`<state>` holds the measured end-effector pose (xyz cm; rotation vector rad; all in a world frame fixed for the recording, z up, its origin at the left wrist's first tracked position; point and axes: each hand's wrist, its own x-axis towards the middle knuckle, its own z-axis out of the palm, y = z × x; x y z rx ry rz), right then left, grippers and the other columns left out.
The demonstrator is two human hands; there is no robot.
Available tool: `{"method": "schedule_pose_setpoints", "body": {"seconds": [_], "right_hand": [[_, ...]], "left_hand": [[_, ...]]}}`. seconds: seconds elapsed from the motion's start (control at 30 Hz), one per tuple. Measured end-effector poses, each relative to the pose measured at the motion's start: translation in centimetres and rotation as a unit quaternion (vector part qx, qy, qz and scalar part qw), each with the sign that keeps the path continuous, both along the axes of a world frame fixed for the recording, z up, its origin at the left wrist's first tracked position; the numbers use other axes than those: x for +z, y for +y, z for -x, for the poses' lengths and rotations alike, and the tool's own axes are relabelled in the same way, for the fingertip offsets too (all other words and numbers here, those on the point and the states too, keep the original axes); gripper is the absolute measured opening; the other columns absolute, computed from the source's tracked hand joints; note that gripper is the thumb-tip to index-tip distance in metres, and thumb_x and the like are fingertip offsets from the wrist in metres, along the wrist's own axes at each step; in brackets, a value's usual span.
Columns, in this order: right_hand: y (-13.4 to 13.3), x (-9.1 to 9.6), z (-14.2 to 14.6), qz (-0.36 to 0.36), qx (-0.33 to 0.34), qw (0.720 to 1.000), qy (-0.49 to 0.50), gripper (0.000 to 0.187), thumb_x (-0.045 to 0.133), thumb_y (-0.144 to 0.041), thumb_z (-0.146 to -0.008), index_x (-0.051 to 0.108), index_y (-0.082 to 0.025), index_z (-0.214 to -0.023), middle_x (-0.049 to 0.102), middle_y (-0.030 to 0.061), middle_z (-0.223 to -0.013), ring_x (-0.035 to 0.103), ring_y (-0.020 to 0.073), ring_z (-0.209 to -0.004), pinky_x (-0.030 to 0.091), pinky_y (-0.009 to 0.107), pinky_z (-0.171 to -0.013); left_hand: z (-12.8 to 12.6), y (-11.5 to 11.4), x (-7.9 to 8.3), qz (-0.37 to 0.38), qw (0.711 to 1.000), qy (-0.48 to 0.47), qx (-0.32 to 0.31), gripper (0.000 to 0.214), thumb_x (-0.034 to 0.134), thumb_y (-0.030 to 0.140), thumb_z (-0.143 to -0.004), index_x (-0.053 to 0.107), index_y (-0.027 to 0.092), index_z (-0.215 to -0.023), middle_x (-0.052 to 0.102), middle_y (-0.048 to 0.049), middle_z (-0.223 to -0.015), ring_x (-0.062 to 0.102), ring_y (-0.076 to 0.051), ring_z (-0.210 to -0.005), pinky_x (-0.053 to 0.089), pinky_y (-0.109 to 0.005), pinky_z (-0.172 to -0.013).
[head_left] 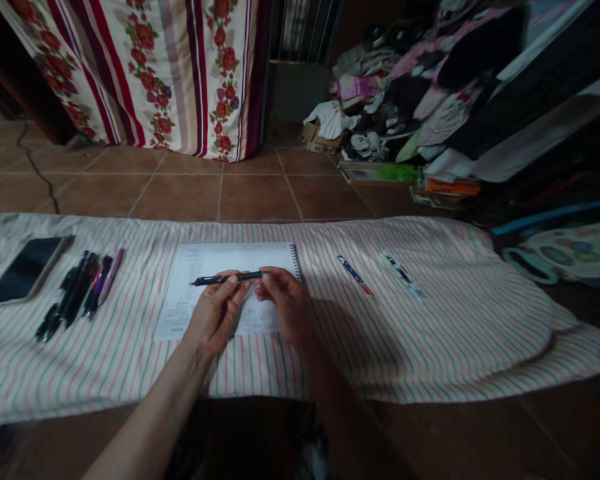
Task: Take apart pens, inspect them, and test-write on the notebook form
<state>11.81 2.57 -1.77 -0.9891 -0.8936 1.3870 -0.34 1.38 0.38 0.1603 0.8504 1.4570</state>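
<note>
Between my two hands a black pen (207,280) is held nearly level, above a spiral notebook (275,253) with a printed sheet on it. My left hand (220,308) pinches the pen's middle between thumb and fingers. At the pen's right end, my right hand (283,297) has its thumb and fingers closed on it. The notebook's wire binding runs along its right side; my hands cover part of the page. To the right lie a dark blue and red pen (355,275) and a white, black and pale blue pen (401,275), apart from each other.
A striped cloth (455,320) covers the low surface. On its left are a phone (26,268) and a bunch of several pens (77,290). Beyond is a tiled floor (185,187), a floral curtain (175,73) and a heap of clothes (405,93).
</note>
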Motion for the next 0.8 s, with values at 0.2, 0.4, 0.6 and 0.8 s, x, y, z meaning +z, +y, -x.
{"method": "schedule_pose_setpoints", "body": {"seconds": [0.2,0.4,0.6,0.8], "right_hand": [[0.2,-0.2,0.5,0.052,-0.018,0.991,0.121,0.027,0.076,-0.032,-0.066,0.068,-0.019,-0.088,0.064,-0.0039,-0.066,0.058,0.0047,-0.057,0.049,0.015,-0.057],[0.8,0.2,-0.1,0.093,-0.086,0.979,0.158,0.029,0.078,-0.034,-0.061,0.069,-0.018,-0.084,0.063,-0.0046,-0.063,0.056,0.004,-0.056,0.046,0.012,-0.051],[1.4,0.4,-1.3,0.113,-0.119,0.959,0.229,0.023,0.075,-0.029,-0.064,0.064,-0.017,-0.081,0.07,-0.0005,-0.075,0.055,0.0034,-0.051,0.038,0.01,-0.038],[1.5,0.3,-1.6,0.11,-0.095,0.951,0.274,0.011,0.066,-0.022,-0.076,0.063,-0.016,-0.084,0.073,0.0061,-0.082,0.058,0.0047,-0.054,0.045,0.01,-0.043]], "left_hand": [[-0.9,-0.3,-0.5,-0.037,0.998,0.014,-0.053,0.016,0.069,0.007,-0.07,0.064,0.013,-0.085,0.07,-0.0069,-0.077,0.067,-0.015,-0.07,0.054,-0.023,-0.066],[-1.4,-0.5,-0.2,-0.041,0.996,0.002,-0.081,0.027,0.068,0.008,-0.07,0.065,0.012,-0.097,0.068,-0.0042,-0.073,0.061,-0.008,-0.058,0.049,-0.016,-0.057],[-0.1,-1.1,0.3,-0.09,0.985,-0.092,-0.114,0.03,0.055,0.023,-0.082,0.063,0.005,-0.105,0.07,-0.0136,-0.081,0.065,-0.016,-0.071,0.052,-0.024,-0.068],[0.3,-1.3,0.0,-0.087,0.975,-0.127,-0.163,0.047,0.036,0.038,-0.091,0.06,0.002,-0.109,0.07,-0.0199,-0.092,0.068,-0.024,-0.085,0.054,-0.03,-0.076]]}}
